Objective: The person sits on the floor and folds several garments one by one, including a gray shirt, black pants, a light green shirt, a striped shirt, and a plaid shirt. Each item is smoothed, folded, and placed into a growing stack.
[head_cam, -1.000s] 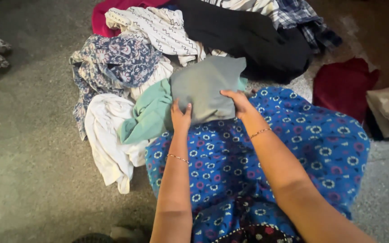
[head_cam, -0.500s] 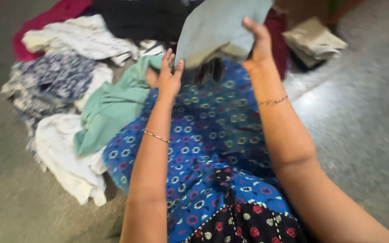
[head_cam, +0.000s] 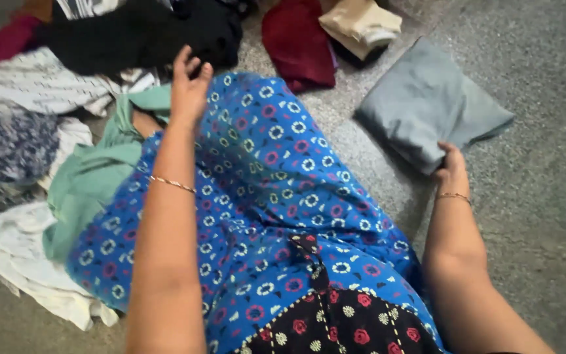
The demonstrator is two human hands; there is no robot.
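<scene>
Grey speckled floor (head_cam: 545, 196), strewn with loose clothes (head_cam: 54, 98); folded grey cloth (head_cam: 427, 101), maroon cloth (head_cam: 298, 40), beige bundle (head_cam: 360, 23).

Bare floor right, heaped clothes left

Open grey floor (head_cam: 545, 196) lies right of the folded grey cloth (head_cam: 427, 108); the clothes pile (head_cam: 47, 131) crowds the left, and the maroon cloth (head_cam: 296, 39) blocks the top.

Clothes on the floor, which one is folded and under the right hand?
The folded grey garment, lying flat alone on the floor, with the right hand on its near edge. The others by the left hand lie crumpled in a heap.
</scene>
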